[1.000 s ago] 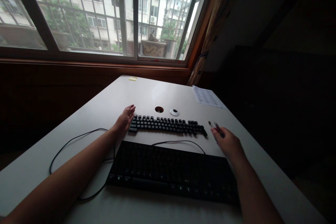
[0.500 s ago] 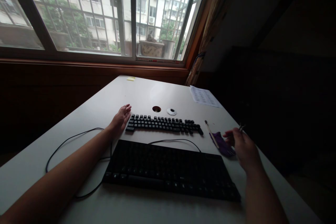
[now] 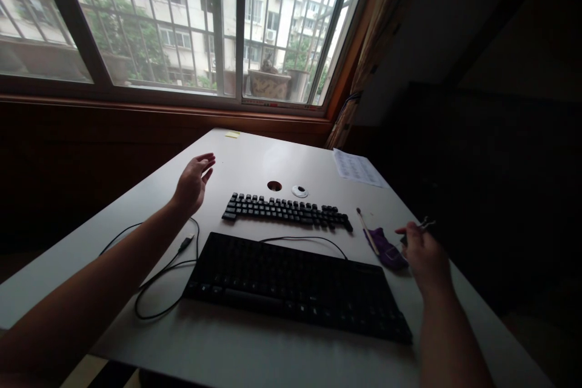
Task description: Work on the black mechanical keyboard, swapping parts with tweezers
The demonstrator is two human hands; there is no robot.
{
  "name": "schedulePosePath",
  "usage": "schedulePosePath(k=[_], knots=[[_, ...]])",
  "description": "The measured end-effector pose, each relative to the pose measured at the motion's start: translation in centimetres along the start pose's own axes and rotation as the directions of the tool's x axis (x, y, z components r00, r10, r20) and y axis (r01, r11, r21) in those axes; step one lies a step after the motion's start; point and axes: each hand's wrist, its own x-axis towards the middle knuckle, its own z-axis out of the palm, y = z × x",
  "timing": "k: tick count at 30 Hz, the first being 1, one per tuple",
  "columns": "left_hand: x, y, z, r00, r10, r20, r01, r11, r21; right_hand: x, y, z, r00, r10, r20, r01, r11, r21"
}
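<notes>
My left hand is raised over the desk's left side, fingers stretched and thumb apart, holding nothing. Between the fingers of my right hand is a thin wire keycap puller, its ends poking out on both sides. Below that hand lies a crumpled purple cloth, with a slim brush lying across its left edge. A black keyboard rests in front of me; many of its keys are too dark to make out. Behind it, loose black keycaps stand in keyboard-like rows.
A black cable with a USB plug curls left of the keyboard. Farther back on the white desk are a round hole, a white ring-shaped cover, a printed sheet and a yellow note. A barred window is beyond.
My left hand has lifted away from the keycap rows, up and to the left, uncovering the USB plug. My right hand stays near the cloth, its grip slightly turned. The view has shifted a little.
</notes>
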Motion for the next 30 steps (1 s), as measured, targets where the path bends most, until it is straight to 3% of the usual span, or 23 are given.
schedulePosePath(k=[3,5,7,9,11,13,16,18,20,23,26,30], knots=[[-1.3,2.4,-0.7,0.989,0.088,0.123,-0.104,0.985,0.134,-0.3,-1.0,0.0,0.988,0.124,0.087,-0.127,0.992,0.024],[-2.7,4.0,-1.7,0.957,0.11,0.27,-0.188,0.941,0.281,-0.5,-1.6,0.1,0.983,0.144,0.112,-0.153,0.985,0.081],[-4.4,5.3,-3.0,0.874,0.068,0.481,-0.293,0.864,0.41,-0.6,-2.1,0.3,0.981,0.142,0.129,-0.16,0.976,0.148],[-6.2,6.1,-4.4,0.759,0.017,0.651,-0.423,0.773,0.473,-0.8,-2.8,0.5,0.977,0.14,0.161,-0.175,0.958,0.226],[-8.3,6.3,-5.8,0.653,-0.009,0.757,-0.539,0.698,0.473,-1.1,-3.9,0.9,0.971,0.13,0.203,-0.187,0.937,0.294],[-10.5,5.9,-7.0,0.603,-0.031,0.797,-0.609,0.628,0.484,-1.6,-5.9,1.2,0.969,0.084,0.232,-0.16,0.929,0.333],[-13.8,5.1,-8.4,0.594,-0.087,0.8,-0.648,0.538,0.54,-3.6,-10.3,1.9,0.96,-0.071,0.269,-0.034,0.929,0.369],[-15.7,4.7,-9.0,0.608,-0.114,0.785,-0.648,0.5,0.575,-6.0,-13.8,2.8,0.922,-0.188,0.338,0.002,0.876,0.482],[-17.2,4.3,-9.5,0.634,-0.131,0.762,-0.634,0.476,0.609,-9.0,-17.2,3.8,0.845,-0.329,0.421,0.034,0.819,0.573],[-18.5,4.0,-9.9,0.668,-0.13,0.733,-0.6,0.488,0.633,-13.6,-21.5,5.5,0.72,-0.529,0.45,0.172,0.763,0.623],[-18.8,3.8,-10.2,0.693,-0.12,0.711,-0.57,0.513,0.642,-16.8,-24.4,6.7,0.662,-0.596,0.456,0.214,0.732,0.646],[-18.6,3.5,-10.1,0.694,-0.112,0.711,-0.568,0.52,0.638,-18.7,-26.4,7.8,0.618,-0.63,0.471,0.228,0.717,0.659]])
